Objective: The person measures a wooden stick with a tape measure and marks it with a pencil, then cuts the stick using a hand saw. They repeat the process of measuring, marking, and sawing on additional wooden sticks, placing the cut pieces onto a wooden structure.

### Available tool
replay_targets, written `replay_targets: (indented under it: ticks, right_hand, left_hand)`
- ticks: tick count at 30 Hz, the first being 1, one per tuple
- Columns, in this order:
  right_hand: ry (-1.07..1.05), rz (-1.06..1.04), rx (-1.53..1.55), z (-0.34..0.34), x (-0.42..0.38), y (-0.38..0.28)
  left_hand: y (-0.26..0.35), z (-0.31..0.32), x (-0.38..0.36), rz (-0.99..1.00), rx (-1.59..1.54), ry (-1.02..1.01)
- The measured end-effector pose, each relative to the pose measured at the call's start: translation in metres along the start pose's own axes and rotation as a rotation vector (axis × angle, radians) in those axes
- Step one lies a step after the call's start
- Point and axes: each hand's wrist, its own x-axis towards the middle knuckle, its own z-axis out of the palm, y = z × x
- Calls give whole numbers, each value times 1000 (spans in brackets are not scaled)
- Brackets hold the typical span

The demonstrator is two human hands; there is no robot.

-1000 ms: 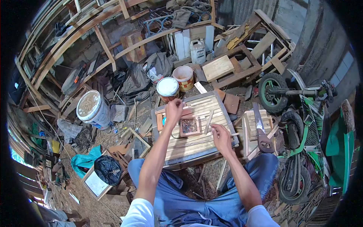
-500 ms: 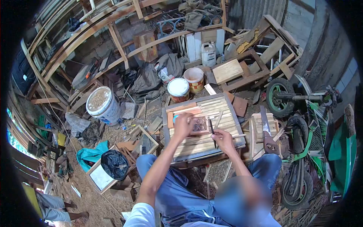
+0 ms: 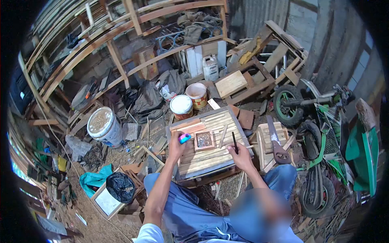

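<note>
My left hand (image 3: pixel 176 146) is closed around a small rounded pink-and-blue object (image 3: pixel 184 138); its kind I cannot tell. It is held over the left part of a low slatted wooden table (image 3: pixel 194 168). A small square wooden box (image 3: pixel 204 148) holding dark little bits sits on the slats between my hands. In my right hand (image 3: pixel 241 157) a thin black stick like a pencil (image 3: pixel 234 140) points upward, gripped between thumb and fingers. A narrow wood strip (image 3: pixel 223 136) lies on the slats between the box and that hand.
A handsaw (image 3: pixel 278 148) rests on a wooden piece right of the table. Buckets (image 3: pixel 181 106) stand beyond it, a larger pail (image 3: pixel 104 128) to the left. A green motorbike (image 3: pixel 320 150) lies at right; a black-bag-lined box (image 3: pixel 106 202) sits at lower left.
My left hand has moved left, away from over the small box, and the pink-and-blue object now shows plainly. The black stick in my right hand has tilted more upright. The view has shifted slightly.
</note>
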Motion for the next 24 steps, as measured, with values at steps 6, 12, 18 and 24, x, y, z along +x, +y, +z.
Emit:
replay_targets:
  ticks: [6,12,18,24]
  right_hand:
    - [-64,94,132,10,0,19]
    - [-62,227,65,-20,1,28]
    - [-96,544,293,-66,23,61]
    - [264,484,275,-94,41,121]
  left_hand:
    - [105,9,-32,275,-72,-246]
    - [134,89,-47,372,-154,-382]
    - [149,131,-26,375,-156,-458]
    - [123,132,5,350,-23,-529]
